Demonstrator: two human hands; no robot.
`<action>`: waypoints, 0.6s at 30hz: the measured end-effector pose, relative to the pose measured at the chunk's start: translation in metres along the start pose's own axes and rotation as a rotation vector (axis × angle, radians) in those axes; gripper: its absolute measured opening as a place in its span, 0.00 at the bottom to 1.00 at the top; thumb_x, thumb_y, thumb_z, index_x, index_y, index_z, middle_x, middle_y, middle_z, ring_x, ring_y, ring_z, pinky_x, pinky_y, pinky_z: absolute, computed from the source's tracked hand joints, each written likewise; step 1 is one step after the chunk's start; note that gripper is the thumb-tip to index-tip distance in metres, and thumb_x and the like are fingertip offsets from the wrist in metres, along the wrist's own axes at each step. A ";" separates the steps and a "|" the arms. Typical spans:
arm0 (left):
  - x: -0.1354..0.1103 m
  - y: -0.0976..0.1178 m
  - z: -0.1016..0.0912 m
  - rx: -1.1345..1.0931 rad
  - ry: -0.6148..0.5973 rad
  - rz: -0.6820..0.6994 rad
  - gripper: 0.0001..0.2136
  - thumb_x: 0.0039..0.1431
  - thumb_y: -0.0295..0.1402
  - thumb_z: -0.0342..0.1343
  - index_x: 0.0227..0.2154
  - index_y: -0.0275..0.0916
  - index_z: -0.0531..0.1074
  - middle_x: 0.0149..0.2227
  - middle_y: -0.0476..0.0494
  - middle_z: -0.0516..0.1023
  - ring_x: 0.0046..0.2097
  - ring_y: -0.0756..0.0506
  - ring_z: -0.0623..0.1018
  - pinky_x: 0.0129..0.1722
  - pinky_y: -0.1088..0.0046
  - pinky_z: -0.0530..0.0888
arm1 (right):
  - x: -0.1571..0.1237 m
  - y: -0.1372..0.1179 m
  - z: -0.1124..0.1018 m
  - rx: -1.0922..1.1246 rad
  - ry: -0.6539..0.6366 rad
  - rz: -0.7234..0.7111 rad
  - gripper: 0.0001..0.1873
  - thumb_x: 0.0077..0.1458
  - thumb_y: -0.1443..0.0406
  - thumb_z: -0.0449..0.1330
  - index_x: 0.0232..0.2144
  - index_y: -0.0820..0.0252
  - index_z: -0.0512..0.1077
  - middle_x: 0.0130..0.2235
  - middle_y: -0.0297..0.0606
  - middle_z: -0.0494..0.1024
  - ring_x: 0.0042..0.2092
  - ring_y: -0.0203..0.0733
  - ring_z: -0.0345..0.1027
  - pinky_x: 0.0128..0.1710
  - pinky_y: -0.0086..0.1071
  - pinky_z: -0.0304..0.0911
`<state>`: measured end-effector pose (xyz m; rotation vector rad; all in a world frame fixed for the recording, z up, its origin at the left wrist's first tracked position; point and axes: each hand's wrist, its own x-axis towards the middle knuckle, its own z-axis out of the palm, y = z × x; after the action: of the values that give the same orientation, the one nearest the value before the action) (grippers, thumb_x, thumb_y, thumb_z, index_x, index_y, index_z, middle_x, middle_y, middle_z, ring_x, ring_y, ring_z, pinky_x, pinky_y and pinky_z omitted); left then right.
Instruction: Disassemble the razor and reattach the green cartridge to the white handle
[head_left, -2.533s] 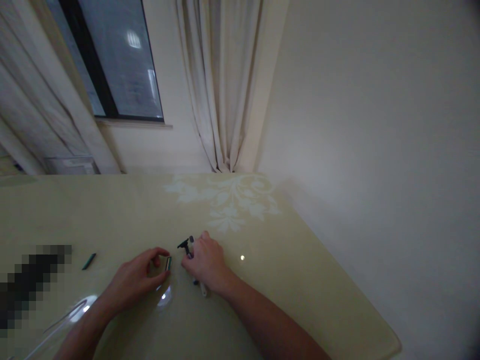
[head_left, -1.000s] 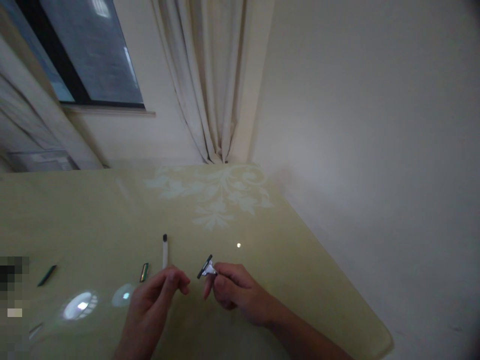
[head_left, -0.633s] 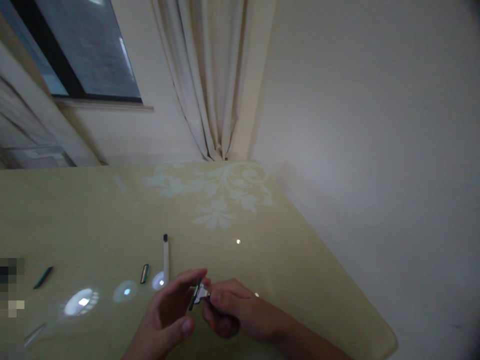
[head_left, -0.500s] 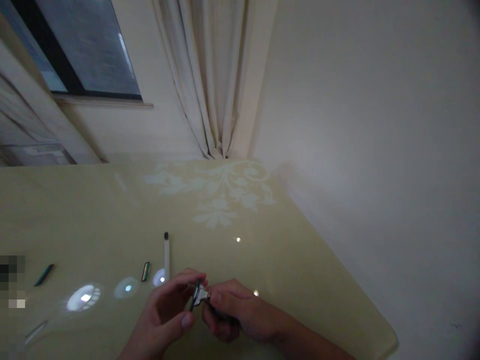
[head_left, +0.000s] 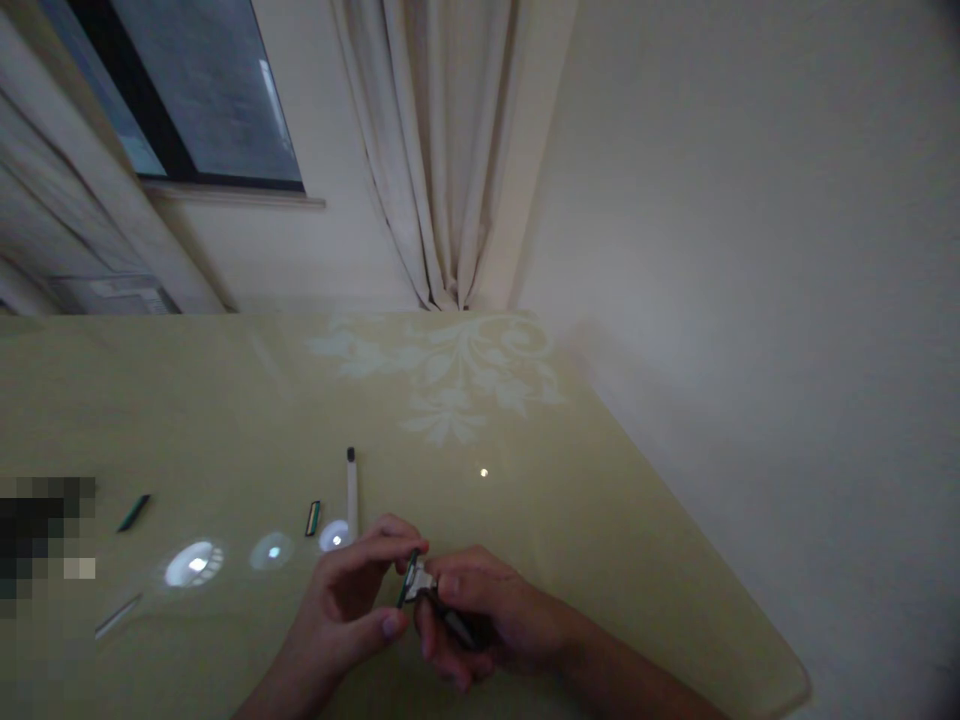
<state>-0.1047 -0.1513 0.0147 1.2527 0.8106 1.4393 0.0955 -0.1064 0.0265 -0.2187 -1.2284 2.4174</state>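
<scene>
Both my hands meet low in the middle of the view, just above a yellow table [head_left: 225, 400]. My right hand [head_left: 480, 620] pinches the pale neck of a small razor head [head_left: 415, 580]. My left hand [head_left: 352, 600] grips the dark blade cartridge end of that same piece between thumb and fingers. On the table to the left lie a white stick handle with a dark tip [head_left: 351, 490] and a small green cartridge [head_left: 313, 517].
A dark green strip [head_left: 133, 512] and a thin pale rod [head_left: 118, 616] lie at the left near a blurred-out patch. The table's right edge runs diagonally beside a bare wall. A curtain [head_left: 442, 150] and window [head_left: 202, 90] stand behind.
My right hand lifted the razor head off the table, leaving the white handle and green cartridge lying there. My left hand came over and closed on the blade end.
</scene>
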 end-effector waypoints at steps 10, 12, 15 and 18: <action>-0.002 0.000 0.006 -0.082 -0.031 -0.029 0.19 0.52 0.46 0.77 0.46 0.48 0.88 0.39 0.40 0.80 0.41 0.41 0.78 0.41 0.68 0.76 | -0.005 -0.006 0.005 -0.012 0.071 0.026 0.26 0.64 0.47 0.64 0.30 0.67 0.76 0.18 0.25 0.63 0.18 0.27 0.50 0.17 0.26 0.44; -0.003 0.001 0.006 -0.083 -0.030 -0.028 0.19 0.52 0.46 0.77 0.46 0.47 0.88 0.38 0.40 0.80 0.41 0.42 0.78 0.41 0.68 0.76 | -0.005 -0.004 0.005 -0.001 0.085 0.032 0.26 0.63 0.47 0.66 0.29 0.65 0.75 0.18 0.24 0.62 0.18 0.27 0.49 0.17 0.26 0.43; -0.004 0.001 0.006 -0.078 -0.027 -0.038 0.19 0.53 0.45 0.77 0.47 0.47 0.87 0.39 0.39 0.79 0.42 0.41 0.78 0.42 0.68 0.75 | -0.005 -0.004 0.006 0.013 0.093 0.043 0.26 0.62 0.46 0.67 0.28 0.64 0.73 0.19 0.23 0.61 0.18 0.27 0.48 0.18 0.26 0.42; -0.005 0.000 0.008 -0.085 -0.028 -0.018 0.19 0.53 0.43 0.77 0.48 0.48 0.87 0.40 0.40 0.80 0.42 0.42 0.78 0.41 0.69 0.75 | -0.005 -0.003 0.006 -0.002 0.084 0.052 0.27 0.62 0.45 0.67 0.27 0.62 0.70 0.20 0.24 0.60 0.19 0.27 0.47 0.18 0.27 0.41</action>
<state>-0.0978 -0.1569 0.0153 1.1961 0.7327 1.4239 0.0994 -0.1113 0.0322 -0.3532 -1.2015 2.4248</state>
